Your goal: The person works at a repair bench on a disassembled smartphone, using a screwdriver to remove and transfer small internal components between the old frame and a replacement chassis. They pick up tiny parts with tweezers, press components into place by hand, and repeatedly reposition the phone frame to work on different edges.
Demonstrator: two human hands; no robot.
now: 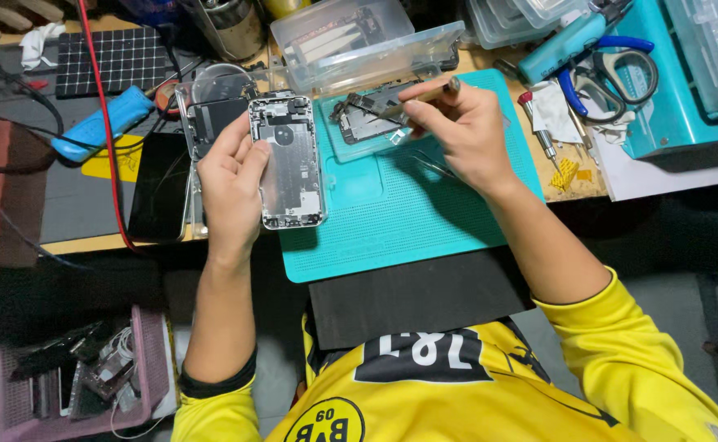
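On the teal mat [424,221], we log: left hand [230,184] gripping phone housing [287,161], long axis twelve-to-six; right hand [457,131] at two o'clock, pinching a screwdriver [420,96].

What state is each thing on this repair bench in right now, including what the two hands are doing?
Left hand: grip closed on the phone housing.
Phone housing: opened, insides exposed, held above the mat.
Right hand: pinching a slim tool.
Slim tool: held tilted, tip at the circuit assembly.
Circuit assembly: removed, lying on the mat.
Teal mat: flat on the bench.
Clear plastic box: lid open.
Scissors: lying closed.
Dark phone screen: lying flat, unlit.
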